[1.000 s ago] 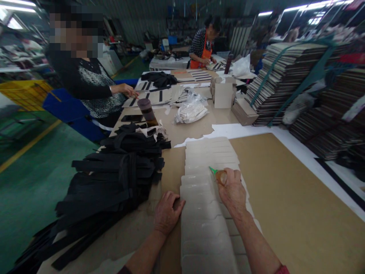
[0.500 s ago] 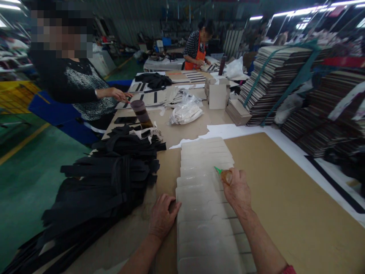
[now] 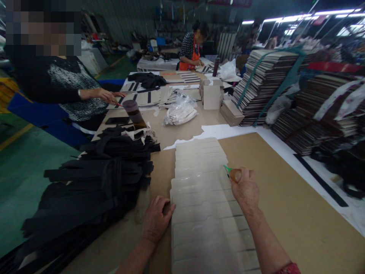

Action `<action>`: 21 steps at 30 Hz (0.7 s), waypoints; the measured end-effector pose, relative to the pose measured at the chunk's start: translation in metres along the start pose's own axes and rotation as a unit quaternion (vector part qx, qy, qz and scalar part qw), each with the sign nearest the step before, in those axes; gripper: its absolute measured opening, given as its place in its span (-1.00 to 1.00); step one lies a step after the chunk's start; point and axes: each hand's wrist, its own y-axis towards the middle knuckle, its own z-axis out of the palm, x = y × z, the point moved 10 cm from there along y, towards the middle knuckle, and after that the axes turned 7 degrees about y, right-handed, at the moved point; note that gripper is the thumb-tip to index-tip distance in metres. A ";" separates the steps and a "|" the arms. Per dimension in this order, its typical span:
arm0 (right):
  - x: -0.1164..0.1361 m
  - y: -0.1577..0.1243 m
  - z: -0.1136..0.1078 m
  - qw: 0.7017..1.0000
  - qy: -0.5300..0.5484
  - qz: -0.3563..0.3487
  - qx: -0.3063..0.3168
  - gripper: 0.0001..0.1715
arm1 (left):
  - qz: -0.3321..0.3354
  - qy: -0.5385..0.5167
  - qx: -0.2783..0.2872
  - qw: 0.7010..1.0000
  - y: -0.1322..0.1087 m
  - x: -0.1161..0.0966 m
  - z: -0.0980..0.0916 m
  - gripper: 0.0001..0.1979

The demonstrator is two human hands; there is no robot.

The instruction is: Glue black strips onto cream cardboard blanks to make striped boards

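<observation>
A long row of overlapping pale grey-beige panels [image 3: 196,205], with wet-looking shine in places, runs away from me along the brown board [image 3: 288,198]. In my right hand [image 3: 246,192] is a small glue bottle [image 3: 235,175] of amber liquid, its thin green nozzle pointing left at the row's right edge. My fingers are wrapped round it. My left hand [image 3: 155,220] rests at the row's left edge, fingers loosely bent and thumb apart from them, touching the panels' edge. It holds nothing that I can see.
Black fabric strips [image 3: 94,190] lie heaped at left. Beyond stand a dark tumbler [image 3: 134,113], a phone [image 3: 116,120] and a clear plastic bag [image 3: 181,110]. Tall panel stacks [image 3: 264,76] rise at right. One co-worker [image 3: 76,87] works at left, another [image 3: 191,49] farther back.
My right hand and the glue bottle have moved right across the panels to their right edge. My left hand stays beside the row. The view has turned slightly right.
</observation>
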 end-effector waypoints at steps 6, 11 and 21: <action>0.011 -0.009 0.010 0.998 0.044 -0.034 0.022 -0.64 | 0.000 0.003 -0.004 1.000 0.001 -0.003 -0.004 -0.78; -0.007 -0.001 0.003 0.999 0.037 -0.008 0.001 -0.63 | 0.002 0.000 -0.005 1.000 0.002 -0.004 -0.004 -0.79; -0.002 -0.009 0.020 0.988 0.146 -0.016 0.041 -0.61 | -0.005 -0.001 -0.001 1.000 -0.001 -0.002 -0.002 -0.82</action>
